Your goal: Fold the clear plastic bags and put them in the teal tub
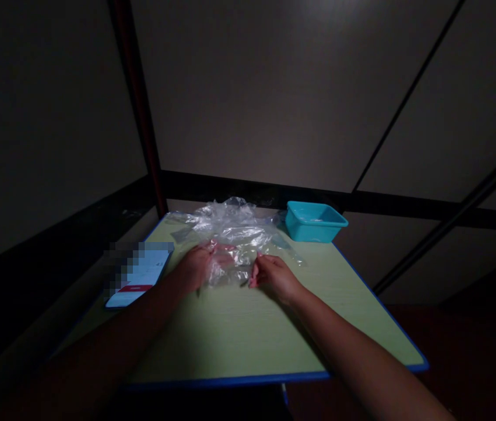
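Crumpled clear plastic bags (pixel 234 225) lie in a heap over the far middle of the light green table (pixel 230 333). My left hand (pixel 199 263) is at the near left of the heap, its fingers partly inside or behind the clear film and spread apart from one another. My right hand (pixel 271 275) pinches the near right edge of the same plastic between thumb and fingers. The film stretches between both hands, just above the tabletop.
A turquoise plastic basket (pixel 315 225) stands at the table's far right corner. On the left edge lies a phone or tablet (pixel 142 275) with a lit screen, partly pixelated. Dark-trimmed wall panels rise behind the table.
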Motion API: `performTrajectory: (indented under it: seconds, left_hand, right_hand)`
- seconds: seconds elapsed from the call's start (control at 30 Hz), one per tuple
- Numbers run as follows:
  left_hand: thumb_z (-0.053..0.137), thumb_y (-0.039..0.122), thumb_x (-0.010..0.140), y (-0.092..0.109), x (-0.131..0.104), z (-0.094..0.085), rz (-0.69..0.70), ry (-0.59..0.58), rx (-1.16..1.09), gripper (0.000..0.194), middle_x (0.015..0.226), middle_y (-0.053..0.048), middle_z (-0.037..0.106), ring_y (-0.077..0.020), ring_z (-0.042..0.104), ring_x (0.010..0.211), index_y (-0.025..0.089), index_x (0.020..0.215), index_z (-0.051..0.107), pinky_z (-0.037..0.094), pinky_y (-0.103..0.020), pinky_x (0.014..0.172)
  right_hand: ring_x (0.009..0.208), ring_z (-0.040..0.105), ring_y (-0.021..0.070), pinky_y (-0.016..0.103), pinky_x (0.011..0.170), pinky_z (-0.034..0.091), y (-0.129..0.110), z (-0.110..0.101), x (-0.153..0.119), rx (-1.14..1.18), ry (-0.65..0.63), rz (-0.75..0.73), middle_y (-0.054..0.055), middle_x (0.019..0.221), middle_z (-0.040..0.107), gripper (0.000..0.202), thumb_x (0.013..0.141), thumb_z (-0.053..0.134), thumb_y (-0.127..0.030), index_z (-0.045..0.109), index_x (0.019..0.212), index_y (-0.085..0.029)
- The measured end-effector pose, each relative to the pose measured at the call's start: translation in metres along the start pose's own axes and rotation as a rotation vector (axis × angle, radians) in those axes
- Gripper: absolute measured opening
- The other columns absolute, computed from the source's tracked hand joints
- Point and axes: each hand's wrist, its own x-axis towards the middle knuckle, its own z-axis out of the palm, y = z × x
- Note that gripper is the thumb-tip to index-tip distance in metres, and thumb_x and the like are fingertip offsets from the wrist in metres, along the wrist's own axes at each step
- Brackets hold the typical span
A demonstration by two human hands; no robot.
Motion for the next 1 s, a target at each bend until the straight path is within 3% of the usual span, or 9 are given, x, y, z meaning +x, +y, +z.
performTrajectory:
  seconds: [0.17,0.27,0.33,0.43,0.57,0.63,0.8,0.9,1.0]
  left_hand:
    - [0.053,0.026,0.084,0.004,0.003,-0.004,0.015,0.163,-0.031,0.014,0.073,-0.007,0.069,-0.0199,0.068,0.063,0.015,0.078,0.057,0.054,-0.032,0.062]
    - [0.057,0.024,0.08,0.0,0.001,0.0,0.019,0.129,0.02,0.011,0.073,-0.008,0.069,-0.0205,0.067,0.06,0.014,0.077,0.057,0.054,-0.032,0.059]
    - [0.061,0.024,0.076,-0.003,-0.003,0.004,0.019,0.065,0.068,0.01,0.076,-0.008,0.07,-0.0212,0.068,0.061,0.013,0.077,0.059,0.054,-0.031,0.057]
    - [0.066,0.023,0.07,-0.006,-0.007,0.01,0.063,0.02,0.082,0.014,0.083,-0.009,0.071,-0.022,0.068,0.066,0.013,0.078,0.061,0.054,-0.03,0.057]
    - [0.066,0.026,0.068,-0.005,-0.008,0.011,0.112,0.043,0.089,0.017,0.088,-0.009,0.071,-0.024,0.069,0.072,0.015,0.08,0.061,0.056,-0.032,0.061]
    - [0.066,0.025,0.066,-0.003,-0.007,0.01,0.106,0.057,0.098,0.018,0.088,-0.01,0.071,-0.0254,0.069,0.074,0.015,0.081,0.061,0.056,-0.033,0.06]
    - [0.064,0.014,0.062,-0.001,-0.008,0.01,0.129,0.006,0.039,0.021,0.09,-0.009,0.071,-0.0257,0.07,0.081,0.017,0.082,0.061,0.056,-0.032,0.066]
    - [0.064,0.012,0.061,-0.001,-0.009,0.011,0.128,-0.007,-0.004,0.022,0.092,-0.009,0.07,-0.0267,0.07,0.081,0.017,0.083,0.059,0.056,-0.035,0.067]
    - [0.066,0.012,0.061,-0.001,-0.01,0.011,0.093,-0.028,-0.027,0.025,0.094,-0.009,0.07,-0.0282,0.069,0.081,0.018,0.084,0.057,0.056,-0.04,0.067]
  right_hand:
    - [0.04,0.058,0.0149,0.027,0.045,0.048,0.0,-0.001,0.0,0.006,-0.09,0.033,0.004,0.046,0.059,0.061,0.073,0.047,-0.075,0.047,0.051,-0.017]
    - [0.033,0.053,0.0135,0.023,0.036,0.042,-0.004,-0.004,-0.002,0.025,-0.031,-0.014,-0.001,0.043,0.058,0.053,0.077,0.045,-0.071,0.051,0.075,-0.018]
    - [0.03,0.049,0.0126,0.02,0.033,0.038,-0.006,-0.007,-0.003,0.015,-0.075,-0.009,-0.004,0.042,0.058,0.051,0.082,0.042,-0.067,0.049,0.098,-0.019]
    - [0.027,0.048,0.012,0.019,0.031,0.036,-0.005,-0.01,-0.005,-0.011,-0.315,0.095,-0.001,0.046,0.062,0.054,0.086,0.037,-0.066,0.047,0.108,-0.017]
    - [0.04,0.06,0.0152,0.023,0.038,0.047,0.005,-0.009,-0.005,-0.047,-0.637,0.222,0.006,0.058,0.068,0.061,0.081,0.04,-0.071,0.054,0.091,-0.013]
    - [0.044,0.063,0.0161,0.025,0.041,0.05,0.009,-0.007,-0.004,-0.044,-0.639,0.213,0.005,0.061,0.069,0.058,0.077,0.049,-0.07,0.053,0.088,-0.014]
    - [0.04,0.06,0.0139,0.022,0.038,0.048,0.004,-0.006,-0.006,0.043,-0.415,0.104,0.0,0.063,0.07,0.051,0.078,0.057,-0.061,0.042,0.106,-0.022]
    - [0.042,0.061,0.0127,0.021,0.04,0.048,0.0,-0.006,-0.01,0.024,-0.485,0.128,0.003,0.071,0.071,0.056,0.079,0.056,-0.06,0.042,0.117,-0.022]
    - [0.048,0.064,0.0122,0.021,0.044,0.05,0.0,-0.006,-0.013,-0.054,-0.606,0.202,0.007,0.084,0.072,0.053,0.078,0.058,-0.06,0.053,0.108,-0.017]
